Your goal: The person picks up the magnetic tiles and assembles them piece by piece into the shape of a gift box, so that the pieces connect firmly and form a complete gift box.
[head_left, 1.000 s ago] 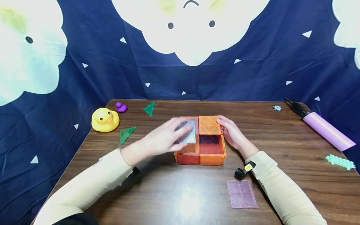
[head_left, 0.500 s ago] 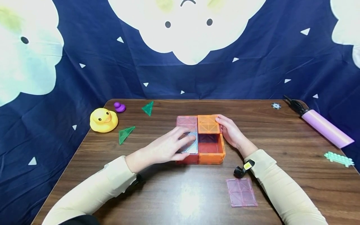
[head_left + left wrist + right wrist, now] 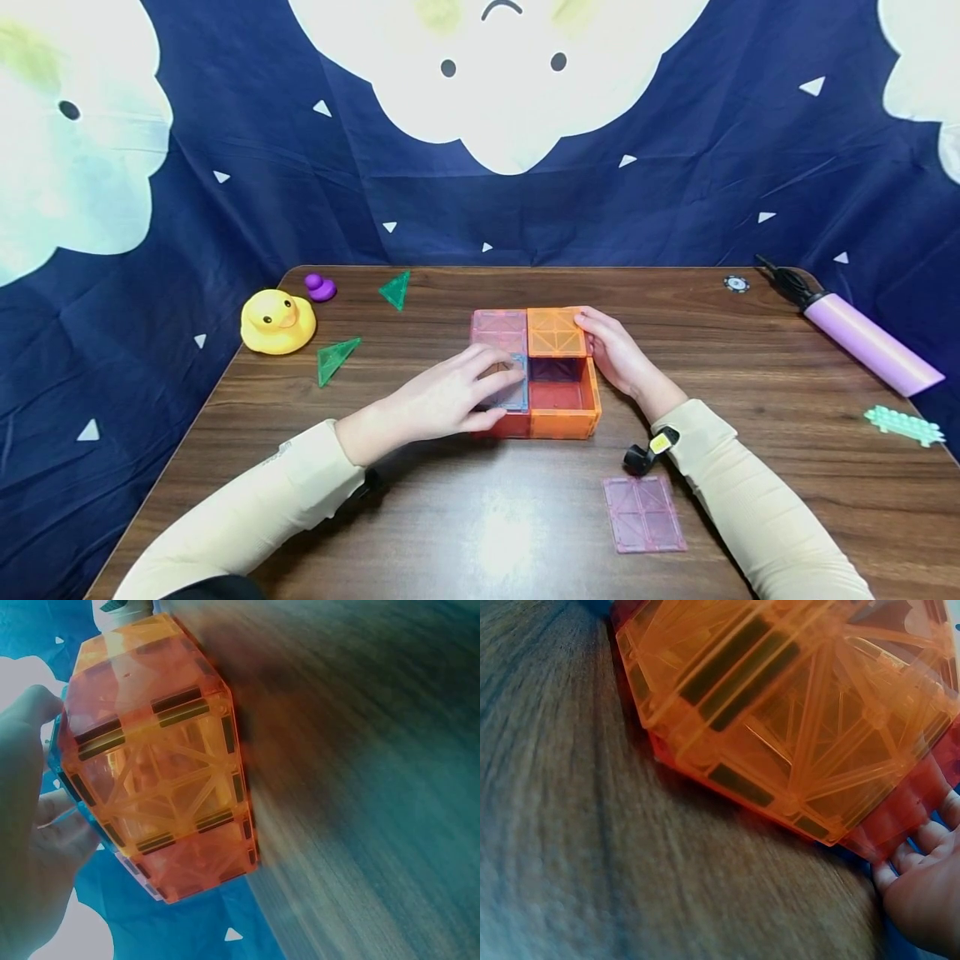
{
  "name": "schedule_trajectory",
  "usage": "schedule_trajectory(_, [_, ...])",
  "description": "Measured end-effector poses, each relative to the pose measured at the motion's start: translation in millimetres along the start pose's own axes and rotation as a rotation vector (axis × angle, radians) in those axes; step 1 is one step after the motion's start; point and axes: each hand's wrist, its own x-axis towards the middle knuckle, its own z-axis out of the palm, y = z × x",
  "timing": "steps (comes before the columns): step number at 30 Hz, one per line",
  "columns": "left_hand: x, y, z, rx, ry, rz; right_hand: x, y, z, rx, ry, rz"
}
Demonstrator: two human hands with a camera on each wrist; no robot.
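A low box of translucent magnetic tiles [image 3: 566, 423], orange and red, stands on the table's middle. A blue square tile [image 3: 516, 398] lies over its front-left section. My left hand [image 3: 431, 400] rests over this tile, fingertips on its top and thumb at its front edge. My right hand [image 3: 621, 354] grips the box's back-right corner, thumb on an orange top tile [image 3: 557, 332] and fingers down the side, as the right wrist view shows through the red wall [image 3: 904, 814]. A pink tile [image 3: 498, 327] covers the back-left section. The front-right section is uncovered, showing its red floor.
A large pink tile [image 3: 645, 515] lies flat near the right forearm. Green triangle tiles [image 3: 337, 360], a yellow duck [image 3: 278, 322] and a small purple duck [image 3: 320, 288] sit left. At right are a purple cylinder [image 3: 873, 343], a poker chip [image 3: 737, 284] and a mint-coloured toy [image 3: 905, 424].
My left hand has moved the blue tile toward me, from mid-left of the box to its front-left section, where it now lies flat. The right hand keeps its hold.
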Motion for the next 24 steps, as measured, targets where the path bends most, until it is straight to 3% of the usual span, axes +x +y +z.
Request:
schedule_trajectory(12, [1.3,7.0,0.1,-0.002,-0.027,-0.049,-1.8,0.9,-3.0,0.005,-0.01,0.009])
schedule_trajectory(18, [7.6,19.3,-3.7,0.057,0.028,-0.034,-0.3,-1.3,-3.6,0.003,-0.027,0.006])
schedule_trajectory(24, [14.1,37.5,-6.6,0.082,0.12,0.029,0.2,-2.2,-3.5,-0.019,-0.033,0.008])
